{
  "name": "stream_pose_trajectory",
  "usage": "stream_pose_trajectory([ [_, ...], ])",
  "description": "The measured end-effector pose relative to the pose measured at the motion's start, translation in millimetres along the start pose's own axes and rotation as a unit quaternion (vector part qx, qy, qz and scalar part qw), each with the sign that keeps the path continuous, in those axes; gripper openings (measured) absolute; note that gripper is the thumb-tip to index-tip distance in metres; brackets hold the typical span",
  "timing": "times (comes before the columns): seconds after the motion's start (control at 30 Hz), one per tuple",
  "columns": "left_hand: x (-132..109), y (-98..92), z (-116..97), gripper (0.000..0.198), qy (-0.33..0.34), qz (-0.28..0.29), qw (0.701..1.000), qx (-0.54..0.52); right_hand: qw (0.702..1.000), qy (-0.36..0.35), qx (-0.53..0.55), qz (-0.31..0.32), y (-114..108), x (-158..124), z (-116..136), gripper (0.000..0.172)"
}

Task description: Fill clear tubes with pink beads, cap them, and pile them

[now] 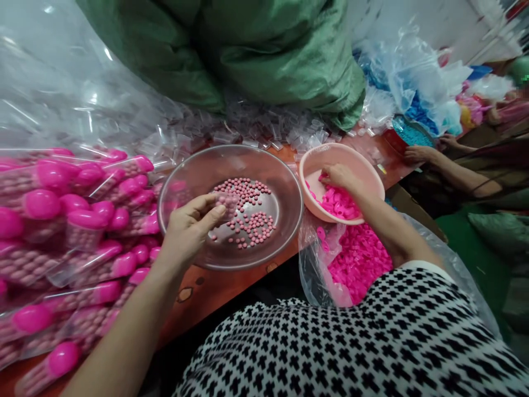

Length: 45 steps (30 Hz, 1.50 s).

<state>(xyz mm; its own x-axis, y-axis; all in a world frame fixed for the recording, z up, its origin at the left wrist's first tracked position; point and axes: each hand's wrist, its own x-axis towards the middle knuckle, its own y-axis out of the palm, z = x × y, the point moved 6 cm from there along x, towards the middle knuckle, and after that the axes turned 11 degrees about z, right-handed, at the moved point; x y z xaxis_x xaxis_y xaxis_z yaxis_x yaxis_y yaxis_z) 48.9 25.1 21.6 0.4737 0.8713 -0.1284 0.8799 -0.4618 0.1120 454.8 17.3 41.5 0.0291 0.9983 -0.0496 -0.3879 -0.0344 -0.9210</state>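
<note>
My left hand (pixel 194 220) pinches a small clear container (pixel 227 206) with pink beads inside, held over a wide metal bowl (pixel 182 258). Round pink beads (pixel 258 226) lie loose on the bottom of that bowl. To the right, my right hand (pixel 335 175) reaches into a light pink plastic basin (pixel 376 182), its fingers closed at bright pink pieces (pixel 341 203). Whatever sits between those fingertips is too small to make out.
Filled clear containers with pink caps (pixel 43 204) pile up at the left. Many empty clear containers (pixel 264 127) lie behind the bowls, below a green sack (pixel 289 60). A bag of pink pieces (pixel 359 264) is near my lap. Another person's hands (pixel 419 154) are at the right.
</note>
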Motion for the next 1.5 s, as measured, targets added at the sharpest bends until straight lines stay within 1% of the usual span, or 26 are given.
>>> stream_pose_trajectory([
  [0.07,-0.3,-0.1,0.5,0.05,0.017,0.011,1.0,0.009,0.999,0.017,0.028,-0.039,-9.9,-0.8,7.5,0.014],
  [0.1,-0.9,0.5,0.3,0.05,0.027,0.017,0.999,0.013,0.996,0.009,0.059,-0.062,-13.7,-1.6,17.1,0.019],
  [0.13,-1.5,1.5,-0.1,0.051,0.036,0.023,0.999,0.016,0.992,-0.013,0.097,-0.079,-15.5,-2.7,31.9,0.024],
  [0.2,-2.8,3.9,-1.4,0.051,0.055,0.033,0.997,0.031,0.974,-0.077,0.196,-0.088,-12.0,-6.9,74.2,0.03],
  [0.23,-3.5,4.9,-2.2,0.051,0.066,0.034,0.996,0.045,0.961,-0.115,0.24,-0.071,-6.7,-10.1,100.7,0.031],
  [0.3,-5.0,6.7,-3.7,0.051,0.087,0.036,0.993,0.077,0.943,-0.177,0.281,-0.007,9.3,-18.7,156.9,0.027],
  [0.37,-7.7,7.8,-5.7,0.048,0.111,0.038,0.988,0.104,0.933,-0.245,0.261,0.026,22.2,-29.5,207.0,0.023],
  [0.4,-9.8,8.2,-7.1,0.046,0.124,0.039,0.985,0.115,0.931,-0.277,0.236,0.037,28.0,-33.9,226.4,0.022],
  [0.43,-12.2,8.4,-8.7,0.043,0.136,0.039,0.982,0.126,0.928,-0.305,0.208,0.043,33.2,-37.1,241.3,0.021],
  [0.5,-17.3,8.0,-11.8,0.038,0.155,0.035,0.977,0.145,0.926,-0.34,0.156,0.05,41.8,-38.8,257.5,0.021],
  [0.57,-21.6,7.2,-13.8,0.037,0.166,0.032,0.974,0.153,0.927,-0.35,0.126,0.049,46.1,-36.6,261.1,0.023],
  [0.67,-24.5,6.1,-15.0,0.036,0.177,0.026,0.973,0.144,0.928,-0.353,0.108,0.042,46.8,-34.2,260.5,0.023],
  [0.8,-24.6,5.1,-15.9,0.031,0.191,0.001,0.974,0.126,0.92,-0.379,0.09,0.042,46.5,-38.5,263.8,0.018],
  [0.9,-26.8,7.5,-18.7,0.024,0.218,-0.019,0.962,0.161,0.919,-0.389,0.054,0.033,50.2,-41.8,263.6,0.015],
  [1.0,-30.4,11.2,-21.2,0.023,0.245,-0.024,0.947,0.206,0.921,-0.387,0.036,0.032,58.4,-41.5,260.4,0.014],
  [1.07,-30.9,11.4,-20.2,0.024,0.239,-0.024,0.945,0.221,0.92,-0.385,0.054,0.036,62.8,-39.1,258.9,0.015],
  [1.13,-29.0,8.3,-17.9,0.024,0.217,-0.029,0.954,0.206,0.923,-0.372,0.093,0.043,63.8,-34.5,258.0,0.015],
  [1.17,-27.1,6.1,-16.4,0.023,0.203,-0.03,0.961,0.184,0.924,-0.358,0.122,0.049,62.8,-31.4,257.1,0.017],
  [1.23,-22.4,1.9,-13.3,0.025,0.177,-0.027,0.978,0.106,0.924,-0.314,0.204,0.076,59.9,-24.1,253.1,0.021],
  [1.27,-19.7,0.4,-11.4,0.028,0.164,-0.023,0.985,0.056,0.917,-0.287,0.258,0.097,58.8,-20.8,249.8,0.026],
  [1.3,-17.2,-0.8,-9.3,0.032,0.15,-0.021,0.988,0.003,0.903,-0.262,0.319,0.119,58.3,-18.2,245.9,0.031],
  [1.33,-15.1,-1.7,-7.2,0.036,0.137,-0.021,0.989,-0.047,0.881,-0.241,0.382,0.14,58.5,-16.6,241.8,0.037],
  [1.4,-12.7,-2.8,-2.8,0.044,0.112,-0.027,0.985,-0.125,0.827,-0.216,0.488,0.177,61.9,-15.9,234.2,0.048],
  [1.43,-12.4,-3.1,-1.0,0.046,0.103,-0.03,0.983,-0.149,0.805,-0.208,0.522,0.191,65.1,-16.1,230.9,0.052],
  [1.47,-12.8,-3.5,0.1,0.048,0.099,-0.033,0.981,-0.161,0.791,-0.198,0.542,0.202,69.4,-16.3,227.8,0.055],
  [1.5,-13.7,-4.1,0.5,0.048,0.1,-0.036,0.981,-0.163,0.784,-0.187,0.555,0.208,74.1,-16.2,225.0,0.055],
])
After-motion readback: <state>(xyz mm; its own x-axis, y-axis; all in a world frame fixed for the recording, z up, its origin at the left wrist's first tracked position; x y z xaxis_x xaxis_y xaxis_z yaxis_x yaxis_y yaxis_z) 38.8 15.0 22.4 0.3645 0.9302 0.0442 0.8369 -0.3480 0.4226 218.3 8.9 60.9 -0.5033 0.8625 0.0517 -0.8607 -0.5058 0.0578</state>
